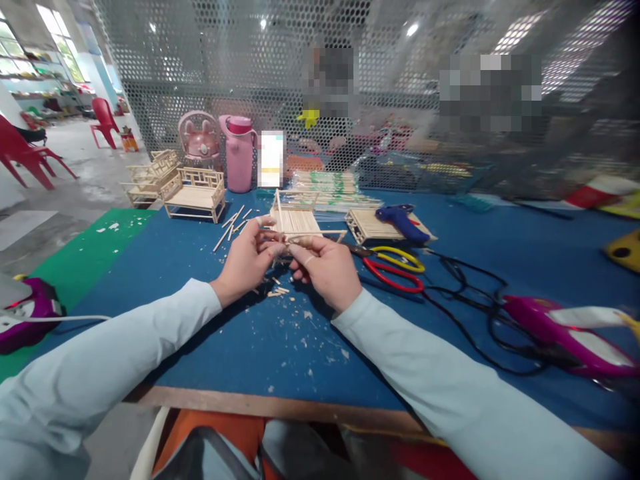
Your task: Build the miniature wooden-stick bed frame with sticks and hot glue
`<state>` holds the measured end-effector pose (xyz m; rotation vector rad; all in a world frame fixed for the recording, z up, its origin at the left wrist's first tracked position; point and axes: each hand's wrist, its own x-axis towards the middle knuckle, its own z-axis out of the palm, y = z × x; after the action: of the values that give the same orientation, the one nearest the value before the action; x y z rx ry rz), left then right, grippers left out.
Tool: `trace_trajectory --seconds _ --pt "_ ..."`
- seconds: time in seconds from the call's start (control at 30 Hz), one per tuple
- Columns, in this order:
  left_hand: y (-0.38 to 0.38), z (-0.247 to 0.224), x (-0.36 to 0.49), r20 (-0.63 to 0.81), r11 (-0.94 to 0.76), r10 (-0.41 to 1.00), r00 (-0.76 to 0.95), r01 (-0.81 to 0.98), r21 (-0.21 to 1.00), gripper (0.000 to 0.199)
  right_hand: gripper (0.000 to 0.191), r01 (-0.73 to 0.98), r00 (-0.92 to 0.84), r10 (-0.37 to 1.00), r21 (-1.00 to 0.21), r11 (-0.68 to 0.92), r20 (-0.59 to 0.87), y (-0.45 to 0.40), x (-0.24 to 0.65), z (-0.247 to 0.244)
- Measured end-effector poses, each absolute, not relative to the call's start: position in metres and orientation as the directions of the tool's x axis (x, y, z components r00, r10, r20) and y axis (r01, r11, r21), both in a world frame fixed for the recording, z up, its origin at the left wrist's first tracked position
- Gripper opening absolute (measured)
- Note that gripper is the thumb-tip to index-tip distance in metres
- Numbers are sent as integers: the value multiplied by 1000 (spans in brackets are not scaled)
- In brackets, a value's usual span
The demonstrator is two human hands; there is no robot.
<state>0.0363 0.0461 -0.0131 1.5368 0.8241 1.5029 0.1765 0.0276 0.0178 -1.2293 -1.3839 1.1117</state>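
My left hand (pixel 250 259) and my right hand (pixel 327 270) meet at the fingertips above the middle of the blue table, both closed in a pinch. Thin wooden sticks (pixel 325 233) show at the fingers, one running rightward over my right hand. The exact grip point is hidden by my fingers. Right behind the hands stands a miniature stick-built seat (pixel 296 220) with a slatted top and a thin upright post. Loose sticks (pixel 231 228) lie to the left of it. Small cut bits (pixel 278 291) are scattered below my hands.
Scissors (pixel 395 261) with yellow and red handles lie right of my hand. A blue glue gun (pixel 404 223) rests on another stick-built piece (pixel 367 227). Black cables (pixel 480 320) run to a purple power strip (pixel 575 333). Finished miniature benches (pixel 195 195), a pink bottle (pixel 239 157) and stick bundles (pixel 325 187) stand behind.
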Motion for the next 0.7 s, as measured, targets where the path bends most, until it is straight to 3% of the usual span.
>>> trace_trajectory --seconds 0.3,0.5,0.63,0.7 --pt "42 -11 34 512 -518 855 75 151 842 37 26 77 -20 992 -989 126 125 28 171 13" --pt "43 -10 37 479 -483 876 61 73 873 41 25 86 -28 992 -989 123 121 29 173 12" --pt "43 -9 38 449 -452 892 54 58 890 40 26 201 -52 987 -966 161 153 23 183 20" --pt "42 -9 38 436 -439 898 64 49 897 39 18 308 -83 970 -920 241 227 19 190 25"
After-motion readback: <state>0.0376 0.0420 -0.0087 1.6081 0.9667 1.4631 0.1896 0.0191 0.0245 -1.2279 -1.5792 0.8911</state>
